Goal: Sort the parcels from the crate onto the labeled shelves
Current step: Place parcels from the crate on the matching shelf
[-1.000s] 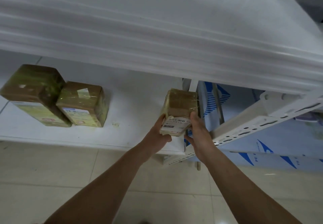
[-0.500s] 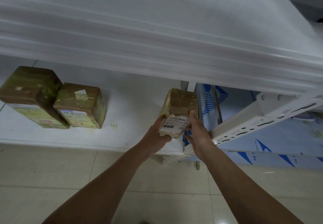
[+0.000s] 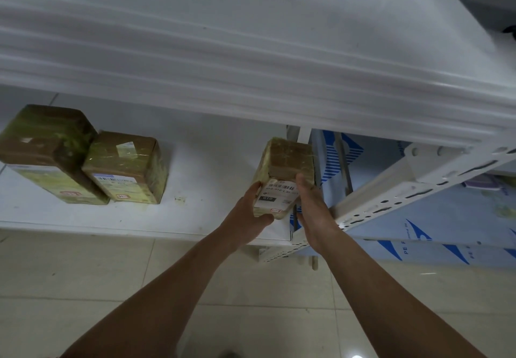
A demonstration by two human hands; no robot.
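A small brown taped parcel [image 3: 289, 163] with a white barcode label facing me sits at the right end of the lower white shelf [image 3: 201, 168]. My left hand [image 3: 248, 212] grips its left and bottom side, thumb under the label. On its right side my right hand [image 3: 314, 207] presses with the fingers along the parcel's edge. Two larger brown parcels stand side by side on the same shelf at the left, one [image 3: 49, 151] and the other [image 3: 127, 166].
The upper shelf [image 3: 251, 50] overhangs close above my hands. A white perforated shelf post [image 3: 391, 193] runs diagonally just right of the parcel. Blue-and-white printed sheets [image 3: 446, 226] lie behind it. Pale floor tiles [image 3: 83, 288] are below.
The parcel has shifted slightly further in on the shelf with both hands still on it. The two parcels at the left have not moved.
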